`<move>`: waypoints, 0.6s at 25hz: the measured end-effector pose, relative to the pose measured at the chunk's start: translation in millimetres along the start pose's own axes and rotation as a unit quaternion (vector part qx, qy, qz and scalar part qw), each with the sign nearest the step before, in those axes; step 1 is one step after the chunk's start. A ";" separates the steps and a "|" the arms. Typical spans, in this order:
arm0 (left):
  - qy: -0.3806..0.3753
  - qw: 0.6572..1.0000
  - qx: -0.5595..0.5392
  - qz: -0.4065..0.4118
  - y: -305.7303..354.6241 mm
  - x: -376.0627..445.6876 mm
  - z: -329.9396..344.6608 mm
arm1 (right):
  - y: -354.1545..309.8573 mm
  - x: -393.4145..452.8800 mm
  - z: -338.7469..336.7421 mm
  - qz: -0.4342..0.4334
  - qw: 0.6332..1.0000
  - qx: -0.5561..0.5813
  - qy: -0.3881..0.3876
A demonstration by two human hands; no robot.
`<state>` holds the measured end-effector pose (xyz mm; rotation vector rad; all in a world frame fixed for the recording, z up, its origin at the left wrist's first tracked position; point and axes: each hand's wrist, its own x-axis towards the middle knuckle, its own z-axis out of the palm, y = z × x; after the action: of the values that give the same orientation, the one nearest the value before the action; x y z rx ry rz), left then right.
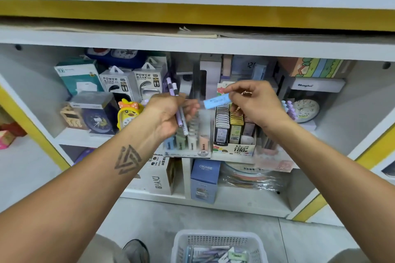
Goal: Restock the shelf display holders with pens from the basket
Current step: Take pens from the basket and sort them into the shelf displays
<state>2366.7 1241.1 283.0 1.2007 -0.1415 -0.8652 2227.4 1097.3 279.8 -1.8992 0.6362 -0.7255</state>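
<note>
left hand point(168, 113) at frame centre, clenched round a bunch of purple and white pens point(177, 109), tips up; right hand point(254, 104) just right of it, pinching a light blue pen point(215, 101) held crosswise between the two hands; little free room ahead, display holder point(188, 143) with pastel slots directly below and behind the hands, lead refill box point(234, 134) touching its right side, power bank boxes point(132, 83) upper left; white basket point(218, 245) with more pens at bottom edge, on open floor.
</note>
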 end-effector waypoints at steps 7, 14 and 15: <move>0.044 0.998 0.041 -0.025 23.9 6.6 -53.4 | 2.0 25.6 55.0 -0.157 0.968 -0.194 0.014; 0.036 0.995 0.076 -0.044 30.3 -0.1 -81.0 | 7.1 33.0 120.8 -0.203 0.928 -0.306 -0.056; 0.035 0.995 0.085 -0.045 30.4 -1.2 -84.2 | 9.2 32.7 125.6 -0.199 0.918 -0.334 -0.074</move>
<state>2425.6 1308.1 276.3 1.4041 -0.1061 -0.9031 2338.9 1146.3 234.0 -2.7438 0.4272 -0.6490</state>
